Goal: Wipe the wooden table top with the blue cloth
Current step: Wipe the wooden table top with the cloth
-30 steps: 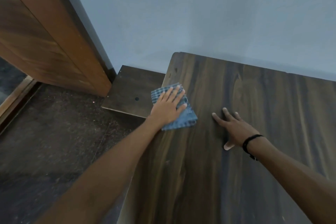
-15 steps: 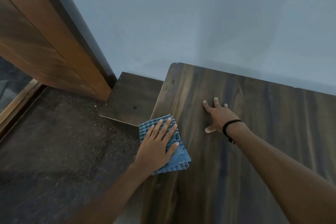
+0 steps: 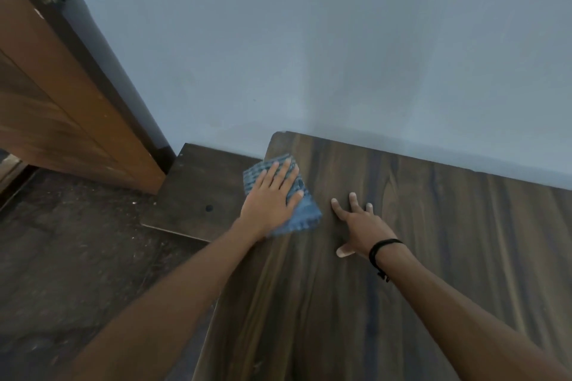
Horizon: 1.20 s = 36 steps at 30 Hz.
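Near frame centre | left hand [image 3: 270, 202] flat, fingers straight, pressed cloth [image 3: 305, 210] on table [image 3: 402, 272] | right hand [image 3: 360, 224] splayed, bracing | step: wiping far-left corner | next likely: sweep rightward.

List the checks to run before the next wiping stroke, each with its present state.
1. Left hand flat on the folded blue checked cloth: ok.
2. Cloth wholly on the dark wooden table top: not ok, one corner overhangs the left edge.
3. Right hand flat on the top, apart from the cloth: ok.
4. Black wristband clear of the cloth: ok.
5. Dust left on the top: cannot tell.
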### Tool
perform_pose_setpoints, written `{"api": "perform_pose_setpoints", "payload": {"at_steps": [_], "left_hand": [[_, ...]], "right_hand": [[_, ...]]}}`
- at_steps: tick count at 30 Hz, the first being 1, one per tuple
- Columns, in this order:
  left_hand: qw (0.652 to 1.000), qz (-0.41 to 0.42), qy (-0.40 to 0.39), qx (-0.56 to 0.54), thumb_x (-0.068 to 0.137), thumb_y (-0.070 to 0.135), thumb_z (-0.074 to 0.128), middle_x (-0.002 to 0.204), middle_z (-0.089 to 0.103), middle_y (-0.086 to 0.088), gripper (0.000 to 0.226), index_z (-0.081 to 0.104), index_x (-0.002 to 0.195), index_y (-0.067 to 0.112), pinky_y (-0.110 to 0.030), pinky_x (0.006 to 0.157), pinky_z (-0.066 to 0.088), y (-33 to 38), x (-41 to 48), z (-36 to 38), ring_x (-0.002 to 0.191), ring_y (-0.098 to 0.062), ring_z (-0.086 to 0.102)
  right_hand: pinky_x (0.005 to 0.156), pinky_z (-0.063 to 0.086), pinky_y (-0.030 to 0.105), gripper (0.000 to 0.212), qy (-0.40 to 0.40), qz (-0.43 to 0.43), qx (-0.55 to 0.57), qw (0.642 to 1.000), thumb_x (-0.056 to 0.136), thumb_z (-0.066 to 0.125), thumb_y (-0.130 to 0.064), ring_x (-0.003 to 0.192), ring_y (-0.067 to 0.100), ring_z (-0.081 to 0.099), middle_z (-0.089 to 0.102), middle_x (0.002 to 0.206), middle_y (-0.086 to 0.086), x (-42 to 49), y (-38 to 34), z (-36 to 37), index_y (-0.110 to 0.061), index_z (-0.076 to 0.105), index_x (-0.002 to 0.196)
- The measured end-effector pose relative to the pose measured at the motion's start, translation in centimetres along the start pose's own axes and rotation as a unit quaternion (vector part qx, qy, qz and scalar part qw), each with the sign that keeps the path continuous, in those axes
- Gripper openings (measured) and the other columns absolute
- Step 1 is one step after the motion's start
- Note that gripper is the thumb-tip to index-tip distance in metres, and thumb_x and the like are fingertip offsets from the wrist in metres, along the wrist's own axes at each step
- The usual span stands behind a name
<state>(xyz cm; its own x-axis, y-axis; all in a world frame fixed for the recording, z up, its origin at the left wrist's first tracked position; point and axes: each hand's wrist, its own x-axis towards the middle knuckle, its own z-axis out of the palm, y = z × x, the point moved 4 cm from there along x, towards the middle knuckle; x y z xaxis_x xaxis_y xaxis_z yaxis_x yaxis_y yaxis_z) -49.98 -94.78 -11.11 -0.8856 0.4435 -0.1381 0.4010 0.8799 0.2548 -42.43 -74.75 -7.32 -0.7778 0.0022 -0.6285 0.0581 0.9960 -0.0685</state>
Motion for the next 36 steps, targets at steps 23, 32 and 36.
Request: {"api": "perform_pose_setpoints", "payload": {"at_steps": [23,32,36], "left_hand": [[1.0,0.002,0.015,-0.012,0.108,0.05,0.013,0.17,0.002,-0.001,0.063,0.007,0.163,0.017,-0.039,0.125,-0.003,-0.3,13.6,-2.1,0.156,-0.021,-0.002],[0.996,0.084,-0.001,0.003,0.109,0.052,0.015,0.169,0.009,0.001,0.062,0.016,0.161,0.018,-0.044,0.126,0.014,4.4,-11.5,3.4,0.156,-0.019,0.007],[0.995,0.098,-0.011,0.018,0.109,0.054,0.02,0.168,0.009,0.004,0.062,0.018,0.161,0.02,-0.042,0.125,0.013,4.0,-11.0,3.2,0.156,-0.017,0.011]], "right_hand": [[0.108,0.041,0.055,0.137,0.031,0.065,0.025,0.997,0.065,0.09,-0.042,0.152,0.04,0.005,-0.016,0.166,-0.006,-0.4,0.6,-0.9,-0.033,-0.008,0.159],[0.116,0.034,0.049,0.117,0.06,0.02,0.073,0.995,0.073,0.083,-0.052,0.154,0.025,0.005,-0.008,0.166,-0.013,-1.3,3.2,-1.1,-0.034,0.007,0.16],[0.117,0.03,0.055,0.121,0.059,0.108,0.034,0.992,0.073,0.078,-0.061,0.153,0.032,0.006,-0.008,0.168,-0.004,-1.0,8.1,-2.8,-0.029,0.001,0.16]]}}
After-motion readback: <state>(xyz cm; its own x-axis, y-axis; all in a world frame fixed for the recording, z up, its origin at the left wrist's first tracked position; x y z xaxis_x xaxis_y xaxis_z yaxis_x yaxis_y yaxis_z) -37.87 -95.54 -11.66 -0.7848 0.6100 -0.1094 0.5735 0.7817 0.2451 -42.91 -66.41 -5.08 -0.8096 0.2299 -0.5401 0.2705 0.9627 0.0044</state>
